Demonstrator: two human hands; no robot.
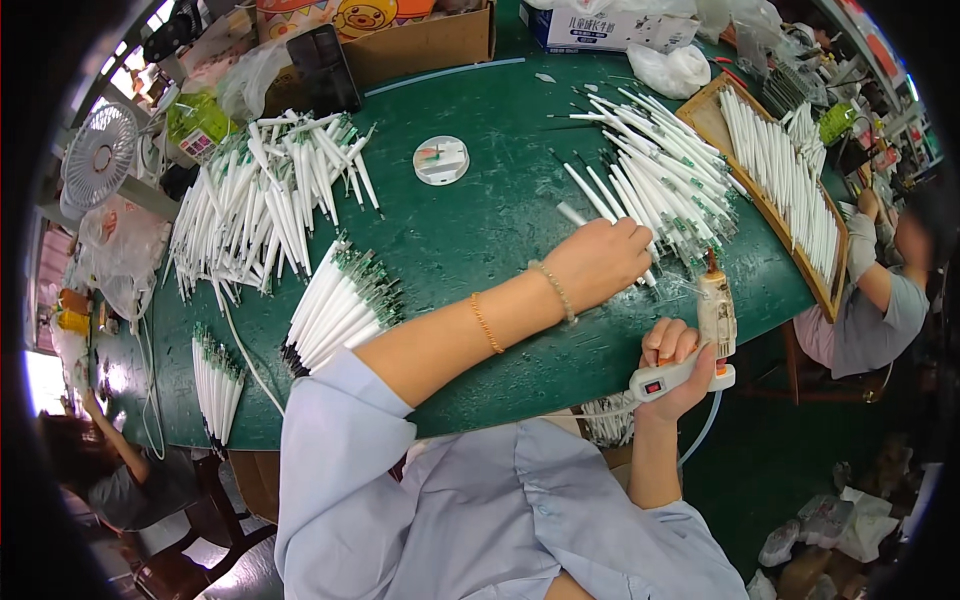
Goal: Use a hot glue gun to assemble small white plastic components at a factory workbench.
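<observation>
My left hand (603, 262) reaches across to the right, its fingers bent down and closed at the near edge of a loose pile of slim white pen-like sticks (655, 185) with clear and green ends. What the fingertips hold is hidden beneath them. A short translucent piece (572, 213) shows beside the knuckles. My right hand (680, 368) is wrapped round the white handle of a hot glue gun (716, 315), near the table's front edge. The glue gun points away from me, and its darkened nozzle stands close to the green ends of the pile.
More white sticks lie at left in a heap (265, 195), a fanned bundle (340, 310) and a small bundle (215, 385). A wooden tray (835, 300) of sticks stands at right. A round white dish (441, 160), a fan (98, 158) and boxes (425, 55) stand farther back. Co-workers sit either side.
</observation>
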